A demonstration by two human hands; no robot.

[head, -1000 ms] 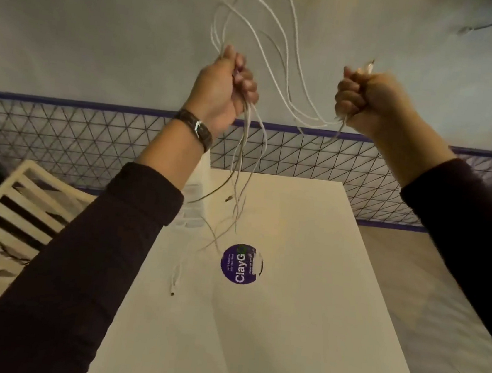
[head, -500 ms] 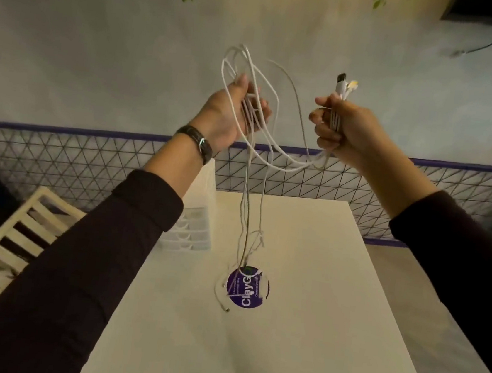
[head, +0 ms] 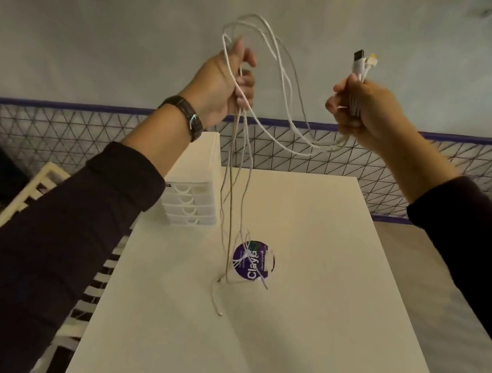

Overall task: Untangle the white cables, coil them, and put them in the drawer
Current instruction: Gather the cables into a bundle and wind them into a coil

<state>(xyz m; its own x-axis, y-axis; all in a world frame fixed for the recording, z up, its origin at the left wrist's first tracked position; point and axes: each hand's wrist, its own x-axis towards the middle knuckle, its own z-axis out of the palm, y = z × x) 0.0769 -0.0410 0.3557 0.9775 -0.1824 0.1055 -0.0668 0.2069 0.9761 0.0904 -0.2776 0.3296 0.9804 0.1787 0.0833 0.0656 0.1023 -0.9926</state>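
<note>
Both hands are raised above the white table [head: 322, 256]. My left hand [head: 224, 84] grips a bunch of looped white cables [head: 278, 67]; loops rise above its fingers and long strands hang from it down to the table, their free ends lying by a round purple sticker [head: 253, 262]. My right hand [head: 362, 112] grips the other ends of the cables, with a USB plug [head: 358, 61] and smaller plugs sticking up out of the fist. Slack cable sags between the two hands. A small white drawer unit [head: 192, 204] stands at the table's back left, drawers closed.
A white slatted chair or rack [head: 21, 206] stands left of the table. Behind the table runs a wall with a black triangle-patterned tile band [head: 61, 131] under a purple stripe. Grey floor [head: 440, 300] lies to the right.
Both hands have come lower and spread a little apart. The loops above my left hand are smaller, and the hanging cable ends now reach the table by the sticker.
</note>
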